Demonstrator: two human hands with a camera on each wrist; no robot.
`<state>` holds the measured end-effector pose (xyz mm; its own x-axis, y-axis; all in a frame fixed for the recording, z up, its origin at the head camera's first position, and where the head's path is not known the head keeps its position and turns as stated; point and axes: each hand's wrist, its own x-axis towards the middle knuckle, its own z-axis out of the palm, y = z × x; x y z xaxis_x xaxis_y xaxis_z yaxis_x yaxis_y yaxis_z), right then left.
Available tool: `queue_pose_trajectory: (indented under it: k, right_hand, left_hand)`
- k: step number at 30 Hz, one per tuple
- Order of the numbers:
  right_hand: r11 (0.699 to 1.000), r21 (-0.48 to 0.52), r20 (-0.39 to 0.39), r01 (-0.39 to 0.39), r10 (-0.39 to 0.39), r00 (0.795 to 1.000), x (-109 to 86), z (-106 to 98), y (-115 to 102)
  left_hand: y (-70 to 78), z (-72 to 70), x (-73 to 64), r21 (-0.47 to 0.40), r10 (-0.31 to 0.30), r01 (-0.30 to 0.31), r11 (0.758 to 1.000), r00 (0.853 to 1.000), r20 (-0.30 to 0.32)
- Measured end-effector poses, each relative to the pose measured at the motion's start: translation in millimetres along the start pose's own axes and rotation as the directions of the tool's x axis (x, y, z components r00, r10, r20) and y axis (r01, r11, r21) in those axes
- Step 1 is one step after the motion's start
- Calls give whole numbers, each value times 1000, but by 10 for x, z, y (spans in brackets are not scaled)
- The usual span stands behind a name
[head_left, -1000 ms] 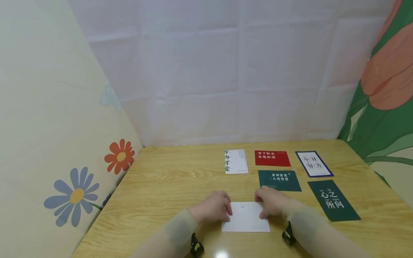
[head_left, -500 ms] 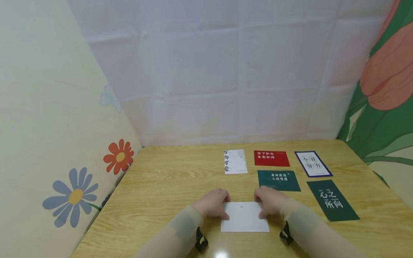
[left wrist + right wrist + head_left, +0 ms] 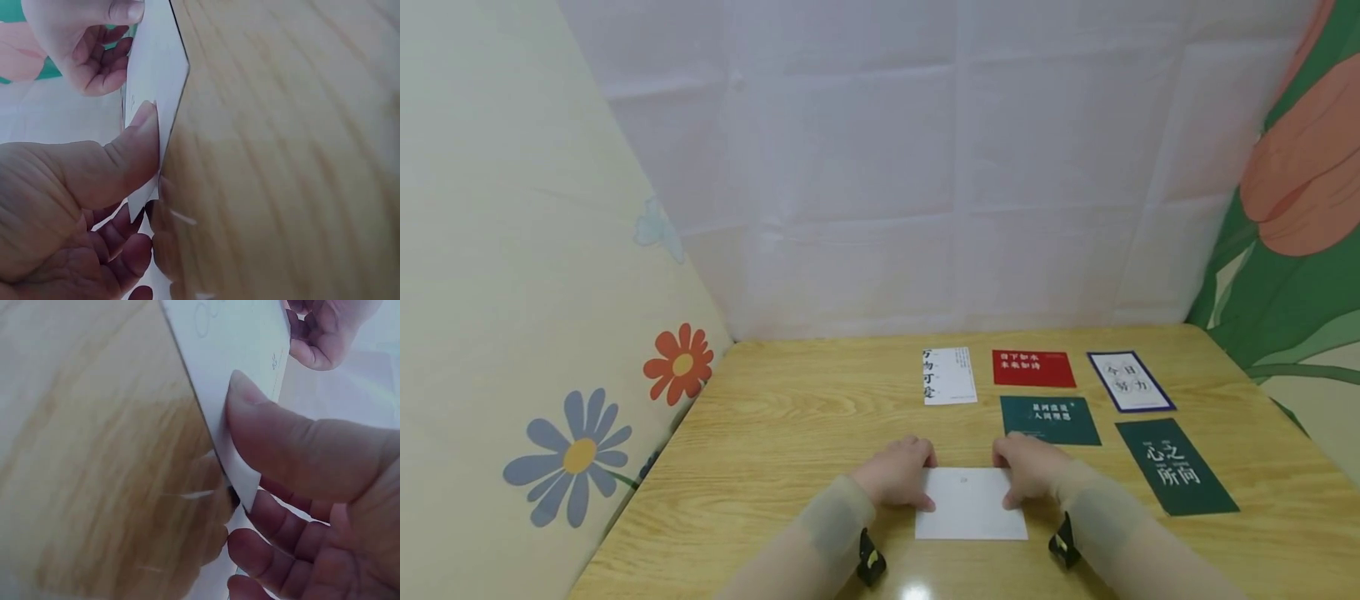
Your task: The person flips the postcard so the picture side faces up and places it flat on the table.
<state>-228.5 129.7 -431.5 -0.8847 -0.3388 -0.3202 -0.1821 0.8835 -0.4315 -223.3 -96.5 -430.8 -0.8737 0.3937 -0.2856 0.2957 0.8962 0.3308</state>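
Observation:
A white postcard (image 3: 972, 518), blank side up with a tiny print near its far edge, lies flat or nearly so at the front middle. My left hand (image 3: 895, 475) pinches its left side, thumb on top and fingers curled at the edge. On the opposite side my right hand (image 3: 1032, 468) holds it likewise. The left wrist view shows the left thumb (image 3: 139, 147) pressing the card's face, with fingertips by its corner. In the right wrist view the right thumb (image 3: 256, 422) lies on the card, fingers partly beneath the corner. Faint looped marks (image 3: 203, 319) show on the face.
Beyond the hands lie a white postcard with black lettering (image 3: 951, 377), a red one (image 3: 1033, 368), a purple-bordered one (image 3: 1131, 382) and two green ones (image 3: 1060, 429) (image 3: 1180, 479). The wooden table (image 3: 760, 467) meets a white cloth (image 3: 880, 167) at the back.
My left hand has shifted slightly, its thumb and wrist turning a little away from me and to the right. The right hand and the postcards stay practically in place.

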Motion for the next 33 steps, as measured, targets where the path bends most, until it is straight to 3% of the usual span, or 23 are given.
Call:
queue_pose_trajectory:
  k: [11,16,20,26,33]
  right_hand:
    - [998,64,-11,24,-24,1000,-10,23,50]
    - [989,144,-32,37,-32,999,-5,35,108]
    - [984,176,-68,39,-28,997,-4,53,131]
    - [973,228,-126,47,-19,992,-32,27,116]
    - [953,291,-180,78,-25,983,-88,-77,93]
  left_hand:
    - [-11,9,-38,-19,25,-26,999,999,-33]
    - [-89,49,-13,-78,55,-61,995,995,-81]
    - [-115,69,-9,-143,35,-51,988,993,-113]
    - [-117,53,-50,-279,-27,-18,960,987,-156]
    - [-133,-61,-110,-401,-20,-61,914,980,-196]
